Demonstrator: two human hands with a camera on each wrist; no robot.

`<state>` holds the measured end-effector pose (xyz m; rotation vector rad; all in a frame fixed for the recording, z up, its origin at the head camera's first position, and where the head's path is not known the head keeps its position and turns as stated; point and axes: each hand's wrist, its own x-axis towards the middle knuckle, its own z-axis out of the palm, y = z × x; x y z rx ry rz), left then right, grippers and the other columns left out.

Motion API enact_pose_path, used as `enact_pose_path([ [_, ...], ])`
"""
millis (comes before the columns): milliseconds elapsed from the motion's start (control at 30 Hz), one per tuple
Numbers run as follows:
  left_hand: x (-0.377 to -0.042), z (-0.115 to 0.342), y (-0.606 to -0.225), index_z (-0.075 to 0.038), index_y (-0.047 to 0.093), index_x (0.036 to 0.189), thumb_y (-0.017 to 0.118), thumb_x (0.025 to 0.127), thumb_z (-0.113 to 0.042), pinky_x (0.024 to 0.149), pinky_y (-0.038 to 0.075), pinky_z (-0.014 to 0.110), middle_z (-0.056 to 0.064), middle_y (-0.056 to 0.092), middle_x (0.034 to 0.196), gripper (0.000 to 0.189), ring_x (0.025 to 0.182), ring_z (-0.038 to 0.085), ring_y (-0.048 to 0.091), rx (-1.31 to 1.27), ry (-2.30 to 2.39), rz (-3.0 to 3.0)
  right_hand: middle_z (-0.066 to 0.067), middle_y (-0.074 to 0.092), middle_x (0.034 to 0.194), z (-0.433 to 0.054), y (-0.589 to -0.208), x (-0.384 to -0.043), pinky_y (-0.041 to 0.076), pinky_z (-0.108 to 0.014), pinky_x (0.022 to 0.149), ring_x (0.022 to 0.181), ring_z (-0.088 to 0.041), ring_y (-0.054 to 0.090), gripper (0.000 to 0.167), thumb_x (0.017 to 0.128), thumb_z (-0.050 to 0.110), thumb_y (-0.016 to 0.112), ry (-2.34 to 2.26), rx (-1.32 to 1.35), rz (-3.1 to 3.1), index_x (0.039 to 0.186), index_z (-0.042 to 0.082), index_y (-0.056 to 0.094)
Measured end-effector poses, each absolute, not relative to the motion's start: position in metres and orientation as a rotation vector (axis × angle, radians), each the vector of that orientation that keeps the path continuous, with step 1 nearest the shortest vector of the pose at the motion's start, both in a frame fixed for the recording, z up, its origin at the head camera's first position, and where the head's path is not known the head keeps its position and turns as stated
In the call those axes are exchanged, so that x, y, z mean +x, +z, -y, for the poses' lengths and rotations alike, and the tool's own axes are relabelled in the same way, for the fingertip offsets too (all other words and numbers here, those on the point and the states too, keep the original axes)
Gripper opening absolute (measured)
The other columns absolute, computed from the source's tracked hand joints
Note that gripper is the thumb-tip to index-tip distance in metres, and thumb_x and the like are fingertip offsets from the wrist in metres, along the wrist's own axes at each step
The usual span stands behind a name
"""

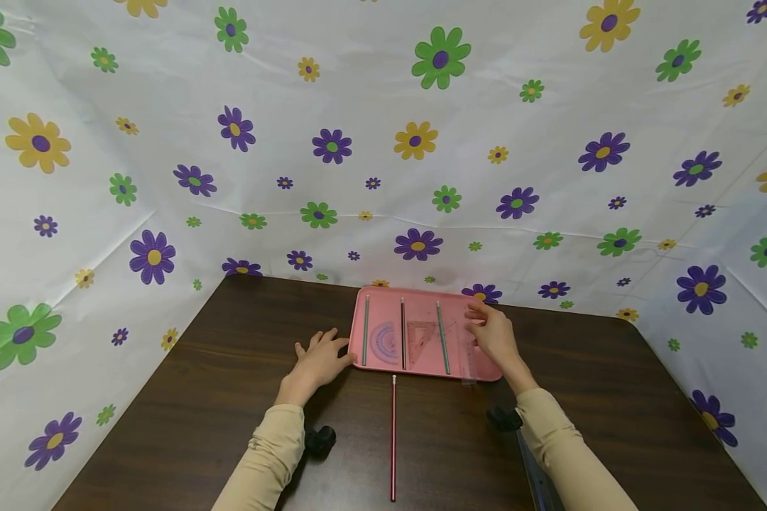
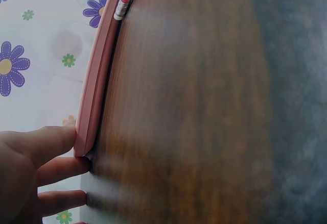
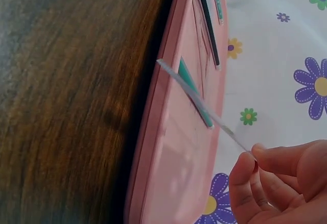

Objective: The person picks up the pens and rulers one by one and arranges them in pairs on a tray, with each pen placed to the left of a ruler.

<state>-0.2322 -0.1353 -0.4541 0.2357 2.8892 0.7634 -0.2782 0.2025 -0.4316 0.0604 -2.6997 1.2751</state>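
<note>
My right hand pinches one end of a clear ruler between thumb and fingertips. The ruler slants over the right part of a pink tray, its far end reaching past the near rim. At the tray's near left corner is my left hand, fingers spread and fairly straight, thumb and index finger touching the edge. Inside the tray lie a green pencil, a clear protractor, a black pencil, a clear set square and another green pencil.
A red pencil lies on the dark wooden table, its eraser end close to the tray's front rim. Flower-printed cloth hangs behind the table and along both sides. A dark strip shows beside the right forearm.
</note>
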Motion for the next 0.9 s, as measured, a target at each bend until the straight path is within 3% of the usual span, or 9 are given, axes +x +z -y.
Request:
enact_pose_path([
  [167, -0.232, 0.135, -0.454, -0.012, 0.057, 0.142, 0.056, 0.099, -0.041, 0.109, 0.008, 0.080, 0.019, 0.035, 0.159, 0.051, 0.147, 0.047, 0.024, 0.233, 0.759, -2.892, -0.025, 0.066, 0.125, -0.202, -0.434, -0.284, 0.051, -0.021, 0.051, 0.068, -0.032, 0.070, 0.045, 0.095, 0.002, 0.061, 1.292, 0.033, 2.700, 0.140, -0.001, 0.054],
  [900, -0.233, 0.135, -0.455, -0.013, 0.057, 0.142, 0.057, 0.099, -0.040, 0.109, 0.008, 0.080, 0.018, 0.036, 0.158, 0.051, 0.147, 0.047, 0.025, 0.226, 0.763, -2.894, -0.027, 0.067, 0.121, -0.199, -0.449, -0.303, 0.051, -0.023, 0.055, 0.073, -0.033, 0.071, 0.036, 0.095, 0.003, 0.062, 1.195, 0.051, 2.744, 0.130, -0.006, 0.062],
])
